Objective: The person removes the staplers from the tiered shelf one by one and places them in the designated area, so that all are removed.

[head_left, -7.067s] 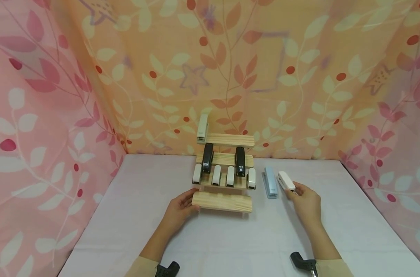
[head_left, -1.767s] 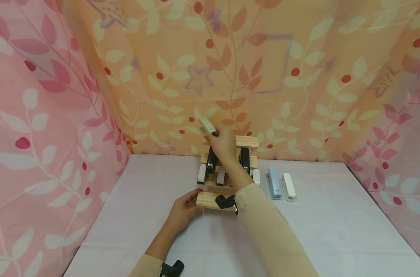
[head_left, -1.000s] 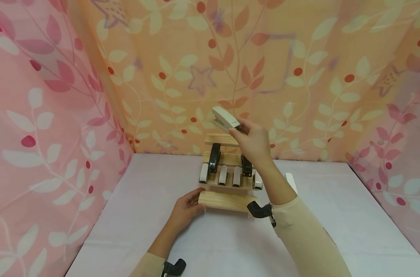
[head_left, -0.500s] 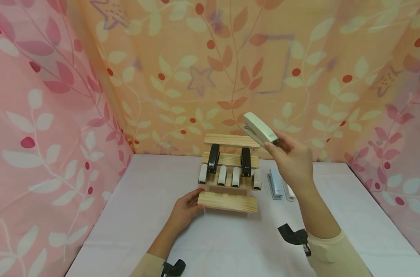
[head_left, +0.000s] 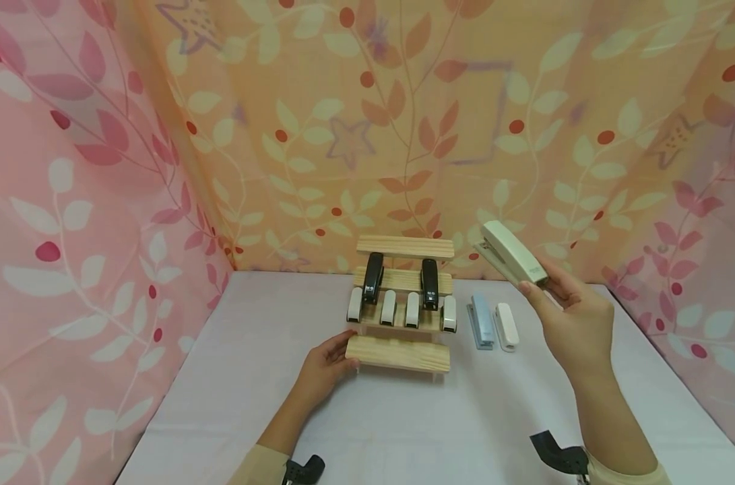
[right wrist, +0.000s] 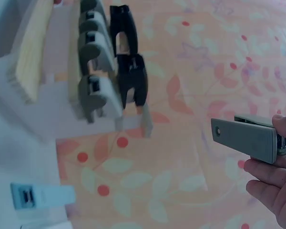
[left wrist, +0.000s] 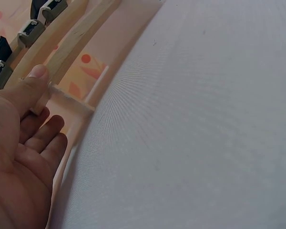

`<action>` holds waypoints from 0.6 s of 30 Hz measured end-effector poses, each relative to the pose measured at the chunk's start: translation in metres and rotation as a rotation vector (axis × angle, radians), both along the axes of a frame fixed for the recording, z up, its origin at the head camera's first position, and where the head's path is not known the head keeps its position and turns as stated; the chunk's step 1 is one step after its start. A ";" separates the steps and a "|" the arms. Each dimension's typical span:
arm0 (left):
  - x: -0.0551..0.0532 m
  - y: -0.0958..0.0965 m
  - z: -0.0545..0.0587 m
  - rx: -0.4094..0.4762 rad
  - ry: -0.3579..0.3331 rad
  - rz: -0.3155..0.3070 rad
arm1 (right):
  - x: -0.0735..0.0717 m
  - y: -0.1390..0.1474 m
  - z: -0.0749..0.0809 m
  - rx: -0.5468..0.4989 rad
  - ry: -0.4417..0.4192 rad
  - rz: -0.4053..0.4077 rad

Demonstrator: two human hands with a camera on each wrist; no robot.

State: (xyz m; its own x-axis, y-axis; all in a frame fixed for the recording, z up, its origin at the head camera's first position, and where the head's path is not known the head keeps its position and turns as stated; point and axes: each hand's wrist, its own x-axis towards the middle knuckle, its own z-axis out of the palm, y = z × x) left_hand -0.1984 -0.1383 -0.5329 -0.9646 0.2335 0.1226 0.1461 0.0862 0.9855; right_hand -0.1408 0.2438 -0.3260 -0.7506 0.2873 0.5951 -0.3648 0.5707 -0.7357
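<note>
In my right hand [head_left: 576,323] is a pale greenish-white stapler [head_left: 513,252], pinched by its front end between thumb and fingers and held tilted above the table. The right wrist view shows the same stapler [right wrist: 248,138] clear of everything else. My left hand [head_left: 325,367] grips the left end of the lowest plank of a stepped wooden rack [head_left: 397,353], thumb at the front edge. In the left wrist view that thumb presses the plank [left wrist: 69,52] and the other fingers curl below it. Two black staplers [head_left: 374,277] and several small white staplers [head_left: 389,308] stand on the middle tiers.
Right of the rack, a light blue stapler [head_left: 482,322] and a white stapler [head_left: 506,327] lie side by side on the white table [head_left: 403,431]. The rack's top plank [head_left: 405,247] is bare. Patterned cloth [head_left: 397,135] hangs behind and at both sides.
My right hand has set a white stapler beside the blue one, taken the greenish-white stapler off the rack's top plank and carried it right. The left hand keeps its grip.
</note>
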 end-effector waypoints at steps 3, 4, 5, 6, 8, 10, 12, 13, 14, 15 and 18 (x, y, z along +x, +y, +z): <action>0.000 -0.001 0.002 0.001 0.001 0.000 | 0.003 0.011 -0.010 -0.020 -0.024 -0.030; 0.000 -0.001 0.002 0.002 0.001 -0.003 | 0.004 0.015 -0.013 -0.027 -0.029 -0.040; 0.000 -0.001 0.002 0.000 0.002 -0.003 | 0.004 0.019 -0.017 -0.030 -0.028 -0.051; 0.000 -0.001 0.002 -0.004 0.002 -0.001 | 0.004 0.023 -0.020 -0.039 -0.036 -0.063; -0.001 -0.001 0.001 -0.015 0.006 0.011 | 0.002 0.030 -0.027 -0.055 -0.045 -0.080; -0.002 -0.002 0.000 -0.023 0.006 0.020 | -0.001 0.036 -0.033 -0.072 -0.054 -0.092; -0.003 -0.001 -0.001 -0.025 0.005 0.024 | -0.004 0.043 -0.038 -0.077 -0.065 -0.111; -0.003 -0.001 -0.001 -0.026 0.003 0.023 | -0.006 0.045 -0.041 -0.081 -0.070 -0.120; -0.002 -0.001 -0.001 -0.023 -0.001 0.021 | -0.007 0.048 -0.043 -0.083 -0.073 -0.127; -0.002 -0.001 -0.001 -0.023 -0.003 0.018 | -0.008 0.050 -0.046 -0.078 -0.080 -0.140; -0.001 0.000 -0.002 -0.017 -0.006 0.017 | -0.011 0.057 -0.054 -0.050 -0.092 -0.175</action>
